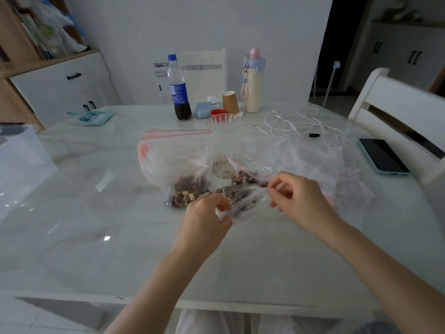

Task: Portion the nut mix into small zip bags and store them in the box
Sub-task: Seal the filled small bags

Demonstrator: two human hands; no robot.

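A small clear zip bag with nut mix in it is held between both hands just above the table. My left hand pinches its left end and my right hand pinches its right end along the zip strip. Behind my left hand lies a large zip bag with a red seal line and nut mix in its lower corner. Another small bag with nuts lies behind the held one. A pile of empty small bags sits to the right.
A tall clear glass stands behind the bags. Further back are a cola bottle, a paper cup and a pastel flask. White cables and a phone lie right. A translucent box is at left.
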